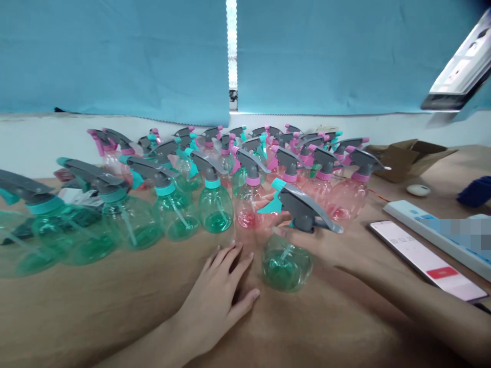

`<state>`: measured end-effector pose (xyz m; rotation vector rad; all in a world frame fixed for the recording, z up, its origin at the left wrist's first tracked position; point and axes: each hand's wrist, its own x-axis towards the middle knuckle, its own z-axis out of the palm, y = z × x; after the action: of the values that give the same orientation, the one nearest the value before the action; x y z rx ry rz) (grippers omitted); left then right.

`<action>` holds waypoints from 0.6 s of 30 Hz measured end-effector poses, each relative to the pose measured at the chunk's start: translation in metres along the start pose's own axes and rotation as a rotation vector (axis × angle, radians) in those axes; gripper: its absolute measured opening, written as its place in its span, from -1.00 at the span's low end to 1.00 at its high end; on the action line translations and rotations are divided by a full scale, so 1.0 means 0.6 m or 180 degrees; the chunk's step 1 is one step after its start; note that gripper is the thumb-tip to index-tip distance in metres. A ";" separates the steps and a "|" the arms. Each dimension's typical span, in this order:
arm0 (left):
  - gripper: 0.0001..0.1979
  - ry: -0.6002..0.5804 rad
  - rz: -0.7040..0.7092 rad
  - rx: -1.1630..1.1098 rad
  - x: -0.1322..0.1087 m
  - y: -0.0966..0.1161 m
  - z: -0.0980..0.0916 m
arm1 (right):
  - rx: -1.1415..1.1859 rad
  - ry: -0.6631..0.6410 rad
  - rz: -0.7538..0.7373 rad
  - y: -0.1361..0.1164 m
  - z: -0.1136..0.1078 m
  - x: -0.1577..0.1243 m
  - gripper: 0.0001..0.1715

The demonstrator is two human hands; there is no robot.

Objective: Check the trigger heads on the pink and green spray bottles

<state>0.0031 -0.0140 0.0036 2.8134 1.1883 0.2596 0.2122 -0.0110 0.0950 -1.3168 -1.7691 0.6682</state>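
Note:
My left hand [224,281] lies on the wooden table with its fingers spread and nothing in it. To its right is a clear spray bottle with green liquid [287,266], under a grey and teal spray head [303,209]. My right hand [303,240] is closed round the neck of that bottle; the spray head partly hides the fingers. Just behind is a pink-collared spray bottle [251,204]; I cannot tell whether my right fingers touch it. A teal-collared green spray bottle [216,209] stands beyond my left fingertips.
Several more green bottles [130,225] line the left, and pink ones [347,199] stand at the right, with further rows behind. A phone [425,255], a white power strip [441,235], a mouse [418,190] and an open cardboard box [406,158] lie to the right.

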 end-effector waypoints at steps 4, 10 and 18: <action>-0.47 -0.0001 0.0008 0.0026 0.000 -0.001 0.000 | 0.0091 0.0089 0.0076 0.001 0.001 -0.002 -0.95; -0.48 0.0078 0.0054 0.0022 -0.001 -0.003 0.004 | 0.0208 0.0431 -0.0070 0.023 0.004 -0.007 -0.94; -0.49 0.0125 0.0067 0.0010 -0.001 -0.005 0.004 | 0.0143 0.0042 0.0079 0.035 0.008 -0.004 -0.87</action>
<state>0.0009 -0.0127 0.0010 2.8376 1.1684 0.3160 0.2194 -0.0062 0.0750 -1.3117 -1.7203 0.7076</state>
